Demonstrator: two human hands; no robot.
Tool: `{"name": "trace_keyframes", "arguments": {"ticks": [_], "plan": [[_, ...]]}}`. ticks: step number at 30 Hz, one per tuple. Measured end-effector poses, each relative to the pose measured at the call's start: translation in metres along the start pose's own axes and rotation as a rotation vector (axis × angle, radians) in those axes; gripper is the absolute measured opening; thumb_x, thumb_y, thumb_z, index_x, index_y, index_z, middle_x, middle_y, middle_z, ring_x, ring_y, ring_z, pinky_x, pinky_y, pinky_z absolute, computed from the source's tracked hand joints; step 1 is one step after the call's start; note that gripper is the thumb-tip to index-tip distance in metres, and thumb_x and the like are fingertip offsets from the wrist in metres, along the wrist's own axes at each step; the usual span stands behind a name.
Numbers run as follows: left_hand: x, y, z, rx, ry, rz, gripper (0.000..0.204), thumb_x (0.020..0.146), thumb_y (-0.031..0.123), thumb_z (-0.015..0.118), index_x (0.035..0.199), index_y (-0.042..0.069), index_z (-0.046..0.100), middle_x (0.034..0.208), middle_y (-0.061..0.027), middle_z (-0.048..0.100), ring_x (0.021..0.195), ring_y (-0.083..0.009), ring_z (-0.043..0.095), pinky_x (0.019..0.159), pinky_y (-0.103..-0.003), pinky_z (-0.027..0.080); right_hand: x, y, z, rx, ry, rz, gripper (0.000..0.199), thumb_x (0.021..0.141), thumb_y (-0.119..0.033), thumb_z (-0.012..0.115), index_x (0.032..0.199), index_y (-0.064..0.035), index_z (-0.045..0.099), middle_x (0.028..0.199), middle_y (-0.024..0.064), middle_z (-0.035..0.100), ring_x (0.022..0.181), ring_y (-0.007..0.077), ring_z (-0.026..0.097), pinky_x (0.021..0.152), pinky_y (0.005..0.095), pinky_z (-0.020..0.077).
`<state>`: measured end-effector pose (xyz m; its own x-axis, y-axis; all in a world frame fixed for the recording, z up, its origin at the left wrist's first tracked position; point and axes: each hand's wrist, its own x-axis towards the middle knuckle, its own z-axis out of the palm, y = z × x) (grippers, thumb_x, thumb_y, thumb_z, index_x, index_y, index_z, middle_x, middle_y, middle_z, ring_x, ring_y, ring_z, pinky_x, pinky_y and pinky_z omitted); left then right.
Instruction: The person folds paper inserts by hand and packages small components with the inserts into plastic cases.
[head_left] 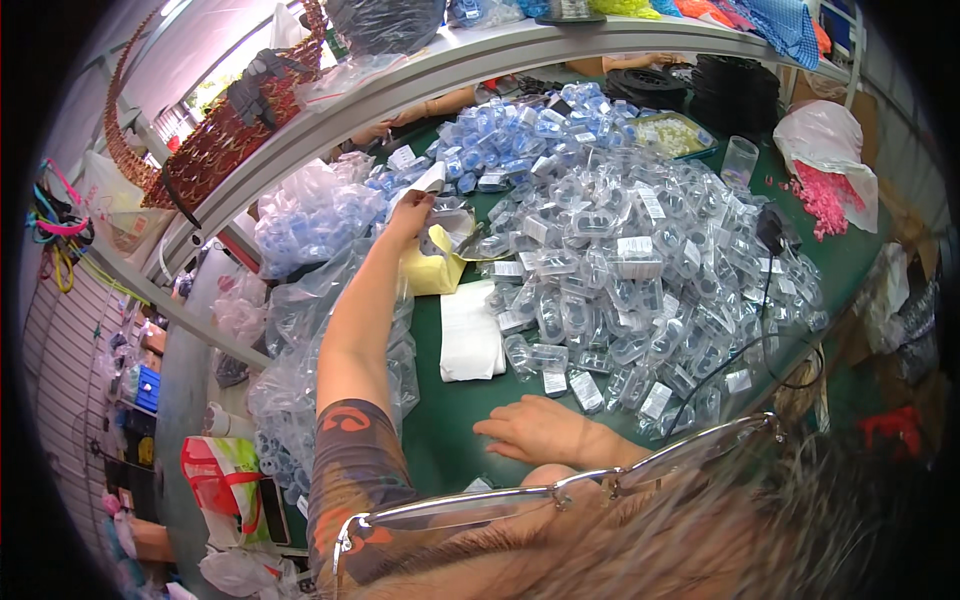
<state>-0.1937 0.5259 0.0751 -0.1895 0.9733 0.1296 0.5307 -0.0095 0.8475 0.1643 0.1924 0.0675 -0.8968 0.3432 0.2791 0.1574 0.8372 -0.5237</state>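
My left arm stretches out across the table's left side. At its end, my left hand [408, 214] is closed, its fingertips on a white piece of paper [428, 181] beside a yellow box [432, 272]. The box stands with yellow paper at its top, and what lies inside it is hard to make out. A stack of white sheets [471, 335] lies flat just nearer. My right hand [535, 428] rests on the green tabletop [430, 430] at the near edge, fingers stretched and holding nothing. Close by it are clear plastic cases [630, 255] with white labels, heaped high.
Blue-tinted cases [520, 125] pile up behind, near another person's hands [375, 132]. Bagged cases [315, 215] and clear plastic sheeting [335, 300] lie left. A shelf [480, 50] spans overhead. A black cable [768, 290], pink pieces [825, 200] and black spools [735, 90] are at right.
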Motion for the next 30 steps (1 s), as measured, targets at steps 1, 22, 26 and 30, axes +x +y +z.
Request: {"name": "trace_keyframes", "arguments": {"ticks": [1, 22, 26, 30], "plan": [[-0.001, 0.005, 0.000, 0.002, -0.001, 0.002, 0.038, 0.097, 0.030, 0.068, 0.125, 0.004, 0.065, 0.094, -0.0052, 0.068, 0.084, -0.0124, 0.061, 0.075, -0.028, 0.050, -0.001, 0.000, 0.000, -0.001, 0.003, 0.000, 0.035, 0.100, -0.034, 0.062, 0.128, -0.0135, 0.061, 0.100, 0.0057, 0.065, 0.094, 0.0264, 0.066, 0.081, 0.0406, 0.0504], [-0.221, 0.122, -0.012, -1.068, -0.500, -0.078, 0.046, 0.107, 0.020, 0.053, 0.150, 0.009, 0.040, 0.134, -0.0120, 0.062, 0.113, -0.0253, 0.068, 0.106, -0.046, 0.054, 0.009, 0.031, 0.009, 1.047, 0.542, 0.314, 0.035, 0.104, -0.026, 0.062, 0.131, -0.0031, 0.060, 0.088, 0.0083, 0.069, 0.072, 0.0143, 0.067, 0.065, 0.0264, 0.0551], [-0.287, 0.128, 0.003, -0.615, -0.298, 0.107, 0.053, 0.104, 0.012, 0.059, 0.152, 0.007, 0.037, 0.135, -0.0137, 0.061, 0.125, -0.0244, 0.061, 0.110, -0.041, 0.048, 0.012, 0.034, -0.003, 1.452, 0.705, 0.328, 0.066, 0.103, -0.036, 0.064, 0.153, -0.0065, 0.034, 0.107, 0.0124, 0.065, 0.076, 0.0183, 0.068, 0.062, 0.0281, 0.0572], [-0.338, 0.118, 0.012, -0.314, -0.222, 0.496, 0.060, 0.094, -0.002, 0.067, 0.149, 0.005, 0.043, 0.135, -0.0128, 0.062, 0.125, -0.0227, 0.061, 0.109, -0.038, 0.047, 0.016, 0.023, -0.009, 1.473, 0.660, 0.221, 0.072, 0.101, -0.034, 0.066, 0.156, -0.0083, 0.027, 0.118, 0.0133, 0.060, 0.086, 0.0196, 0.069, 0.060, 0.0292, 0.0590]]}}
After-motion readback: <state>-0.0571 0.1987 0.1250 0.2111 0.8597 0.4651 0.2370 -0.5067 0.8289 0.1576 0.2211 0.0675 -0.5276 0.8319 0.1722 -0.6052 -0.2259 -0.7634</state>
